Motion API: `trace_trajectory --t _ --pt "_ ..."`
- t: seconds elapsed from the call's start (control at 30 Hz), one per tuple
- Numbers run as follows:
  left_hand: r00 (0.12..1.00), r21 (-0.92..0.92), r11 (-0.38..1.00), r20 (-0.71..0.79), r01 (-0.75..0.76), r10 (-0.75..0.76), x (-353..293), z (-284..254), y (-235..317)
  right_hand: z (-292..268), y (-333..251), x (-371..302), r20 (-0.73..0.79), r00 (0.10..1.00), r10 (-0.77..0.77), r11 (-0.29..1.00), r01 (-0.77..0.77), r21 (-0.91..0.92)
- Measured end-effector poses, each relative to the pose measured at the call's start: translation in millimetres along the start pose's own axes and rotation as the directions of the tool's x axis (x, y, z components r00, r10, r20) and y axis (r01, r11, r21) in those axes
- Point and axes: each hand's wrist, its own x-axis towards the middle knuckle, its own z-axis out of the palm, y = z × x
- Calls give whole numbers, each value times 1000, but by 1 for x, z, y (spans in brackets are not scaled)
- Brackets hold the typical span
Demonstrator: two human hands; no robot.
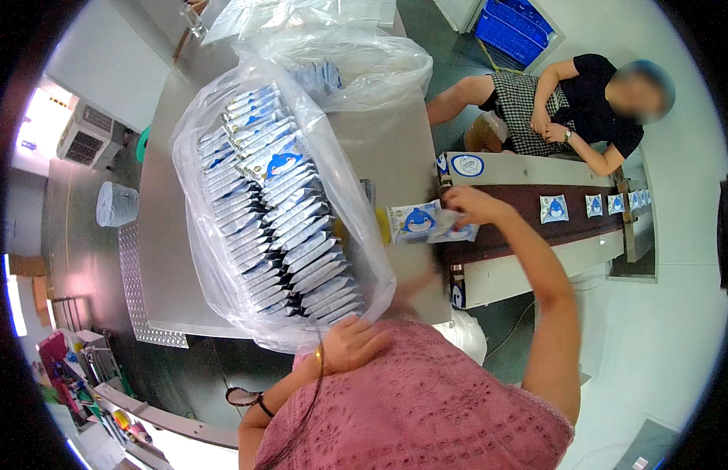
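At the near end of a conveyor belt (514,205), my right hand (477,208) is closed on a small white packet (417,222) with a blue dolphin on it. A second packet (464,233) shows beneath that hand, partly covered. Close to my chest, my left hand (354,345) has its fingers curled at the near rim of a large clear plastic bag (362,207). Its grip on the bag is partly hidden. Inside the bag, several similar packets (313,254) stand on edge in two rows, with one packet (281,163) lying flat on top.
The bag lies on a metal table (172,258). More packets (553,209) sit along the belt to the right. Beyond the belt a person (560,110) sits with hands together. Another clear bag (379,70) lies at the table's far side; blue crates (513,31) stand farther back.
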Motion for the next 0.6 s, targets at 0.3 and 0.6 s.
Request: trace_trajectory --t 0.3,0.6 --pt "995 34 995 -33 94 -93 -31 -20 6 73 -54 94 340 776 532 842 -529 -109" --pt "982 31 995 -168 95 -88 -42 -19 -1 144 -190 5 87 723 686 700 -687 195"
